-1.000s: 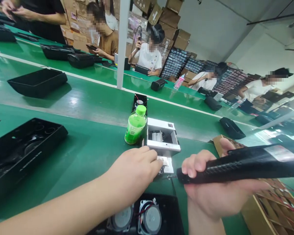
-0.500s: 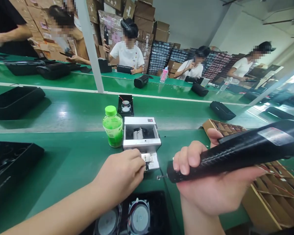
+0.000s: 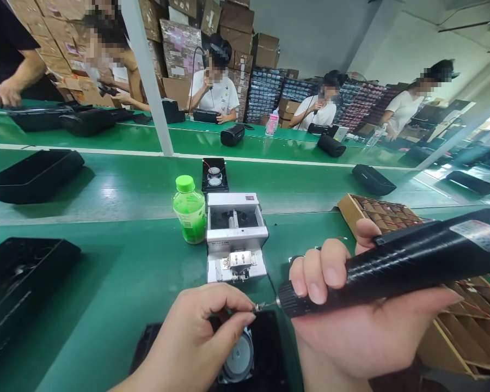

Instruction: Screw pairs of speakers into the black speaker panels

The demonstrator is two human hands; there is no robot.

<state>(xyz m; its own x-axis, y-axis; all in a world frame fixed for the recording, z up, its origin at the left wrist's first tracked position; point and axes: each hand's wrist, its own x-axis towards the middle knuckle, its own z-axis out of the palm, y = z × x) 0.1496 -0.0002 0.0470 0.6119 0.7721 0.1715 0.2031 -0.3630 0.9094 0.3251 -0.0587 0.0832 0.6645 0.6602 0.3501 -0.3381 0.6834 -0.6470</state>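
My right hand (image 3: 351, 332) is wrapped round a black electric screwdriver (image 3: 404, 261), whose bit points left. At the bit's tip, my left hand (image 3: 200, 329) pinches a small screw (image 3: 256, 308) between thumb and forefinger, mostly covered by the fingertips. Below the hands lies a black speaker housing (image 3: 269, 348) with a round grey speaker (image 3: 239, 359) set in it; my left hand hides part of it. Just beyond stands a silver screw feeder (image 3: 237, 234) with a metal pick-up block at its front.
A green-capped bottle (image 3: 189, 212) stands left of the feeder. Black housings (image 3: 24, 294) lie at left and on the belt (image 3: 139, 179). At right is a divided cardboard box (image 3: 445, 343) with wired parts. Several co-workers (image 3: 214, 90) sit across the line.
My left hand has moved from the feeder's front down to the screwdriver tip and now pinches a screw there. The screwdriver has dropped slightly. The feeder's front block is uncovered.
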